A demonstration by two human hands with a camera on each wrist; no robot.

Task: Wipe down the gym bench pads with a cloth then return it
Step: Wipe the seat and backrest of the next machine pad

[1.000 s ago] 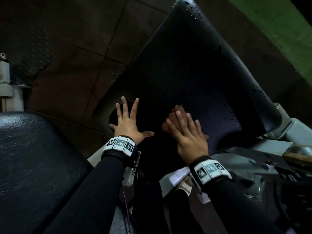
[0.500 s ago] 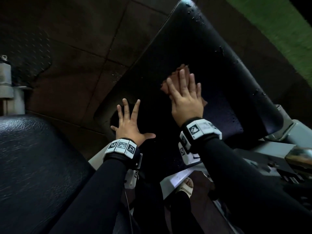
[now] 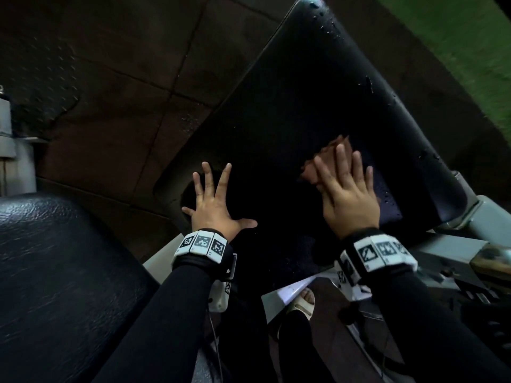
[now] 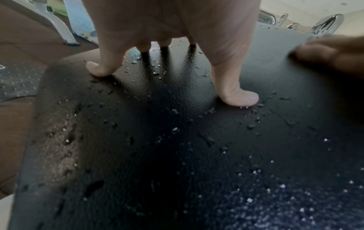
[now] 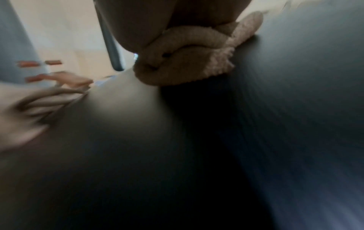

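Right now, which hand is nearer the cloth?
Right. The right hand presses flat on the cloth; the left hand rests spread on the pad, apart from it.

2 pads [image 3: 318, 111], 1 cloth [image 3: 329, 156], 2 hands [image 3: 214, 214].

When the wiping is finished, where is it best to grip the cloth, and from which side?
Probably pinch the bunched folds of the cloth at its near edge, coming from above: it lies crumpled flat on the bench pad under the right hand, so no side offers a gap.
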